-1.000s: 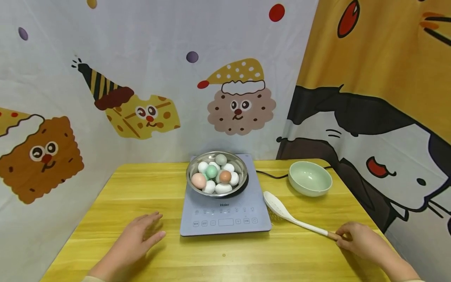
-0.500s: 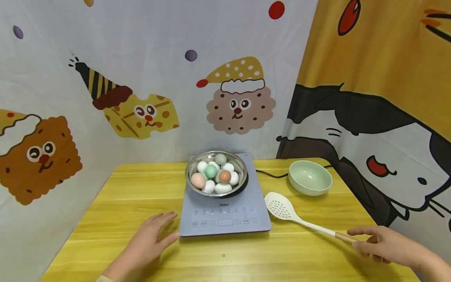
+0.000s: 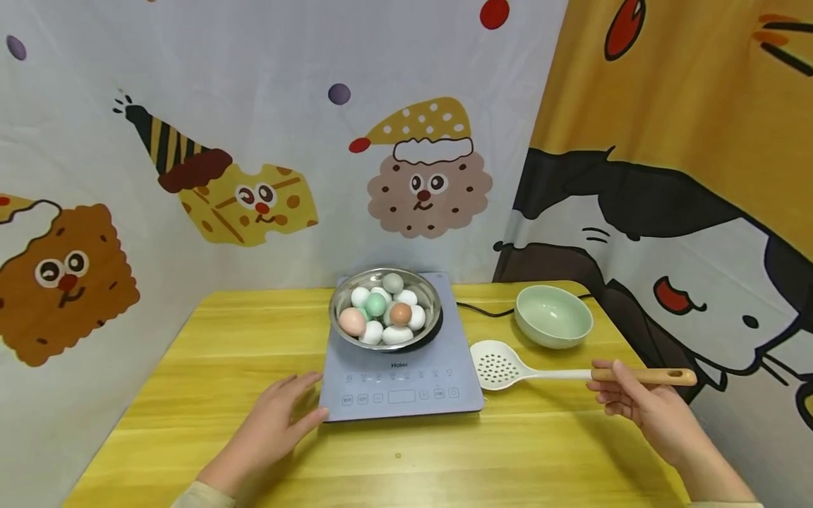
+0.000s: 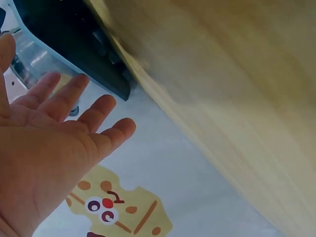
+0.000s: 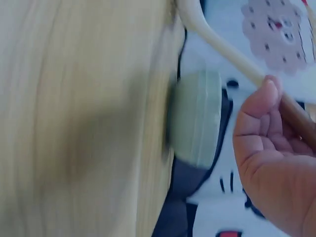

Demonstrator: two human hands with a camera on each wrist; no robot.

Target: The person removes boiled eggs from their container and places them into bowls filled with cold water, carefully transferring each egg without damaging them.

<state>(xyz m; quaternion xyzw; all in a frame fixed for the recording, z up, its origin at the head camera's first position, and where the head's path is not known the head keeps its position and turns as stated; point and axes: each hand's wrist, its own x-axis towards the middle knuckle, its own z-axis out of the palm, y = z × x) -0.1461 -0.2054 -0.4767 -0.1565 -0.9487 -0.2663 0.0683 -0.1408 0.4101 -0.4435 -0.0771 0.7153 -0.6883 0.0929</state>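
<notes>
My right hand (image 3: 648, 409) holds a white slotted skimmer (image 3: 498, 365) by its wooden handle (image 3: 667, 377), thumb along the top and fingers curled beneath. In the right wrist view the thumb and fingers (image 5: 276, 133) close round that handle. The skimmer's perforated head lies beside the right edge of a grey-blue induction cooker (image 3: 406, 384). My left hand (image 3: 273, 423), fingers spread and relaxed, is at the cooker's front left corner; in the left wrist view its palm (image 4: 54, 143) shows and holds nothing. A steel bowl (image 3: 433, 303) of several white, green, pink and brown eggs (image 3: 376, 305) stands on the cooker.
A pale green bowl (image 3: 552, 328) stands at the back right of the yellow wooden table (image 3: 241, 331). A black cord (image 3: 485, 311) runs from behind the cooker past that bowl. A cartoon-printed curtain (image 3: 273, 106) hangs behind the table.
My right hand has gone from touching the handle's end to gripping it, and the skimmer has swung level with its handle raised. My left hand has moved right to the cooker's corner.
</notes>
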